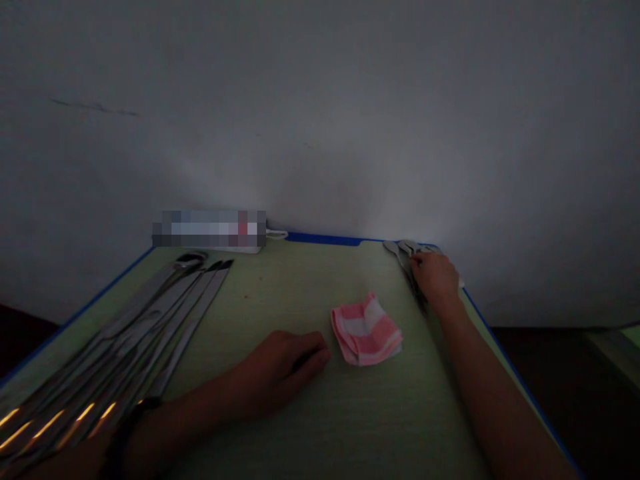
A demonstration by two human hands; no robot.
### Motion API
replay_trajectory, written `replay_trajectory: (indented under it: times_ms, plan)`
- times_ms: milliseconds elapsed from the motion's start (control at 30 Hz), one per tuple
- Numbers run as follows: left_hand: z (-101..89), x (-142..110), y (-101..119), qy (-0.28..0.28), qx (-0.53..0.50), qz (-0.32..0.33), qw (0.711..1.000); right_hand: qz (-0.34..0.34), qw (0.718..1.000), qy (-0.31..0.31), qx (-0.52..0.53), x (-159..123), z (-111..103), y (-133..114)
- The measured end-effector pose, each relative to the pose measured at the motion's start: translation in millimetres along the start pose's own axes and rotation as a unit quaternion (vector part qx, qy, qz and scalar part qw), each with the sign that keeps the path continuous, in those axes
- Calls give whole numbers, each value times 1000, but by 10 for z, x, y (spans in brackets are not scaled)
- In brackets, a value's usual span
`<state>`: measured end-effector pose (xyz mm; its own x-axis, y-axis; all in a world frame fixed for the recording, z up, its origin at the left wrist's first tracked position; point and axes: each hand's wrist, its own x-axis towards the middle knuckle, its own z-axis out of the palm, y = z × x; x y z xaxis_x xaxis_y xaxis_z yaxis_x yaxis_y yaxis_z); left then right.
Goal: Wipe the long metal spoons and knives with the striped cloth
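Spoons (391,247) lie in a bunch at the tabletop's (290,287) far right, gray with round ends. The right hand (437,277) reaches over them — I cannot tell if its grip holds one. Picking out just one looks to need a small, careful pinch. The left hand (275,370) has a loose grip with a narrow gap — it is near the folded pink and white cloth (367,330).
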<state>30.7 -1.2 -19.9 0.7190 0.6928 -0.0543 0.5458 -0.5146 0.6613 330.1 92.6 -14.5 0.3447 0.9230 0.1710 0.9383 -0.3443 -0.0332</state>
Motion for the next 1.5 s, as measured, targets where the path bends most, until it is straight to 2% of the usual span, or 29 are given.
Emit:
replay_trajectory:
  times_ms: [267,800,933,1133,1500]
  plan:
    - [-31,3,24,-12,1,-1,1000,12,1000,-6,1,2,-3,-14]
    - [13,0,-18,4,-4,6,1000,2,1000,-1,3,11,22,36]
    - [10,0,-16,4,0,7,1000,24,1000,10,-1,16,38,32]
    - [-24,4,24,-3,-9,5,1000,35,999,-18,-14,23,23,35]
    - [-11,2,22,-11,13,-4,1000,55,998,-4,-17,36,0,-8]
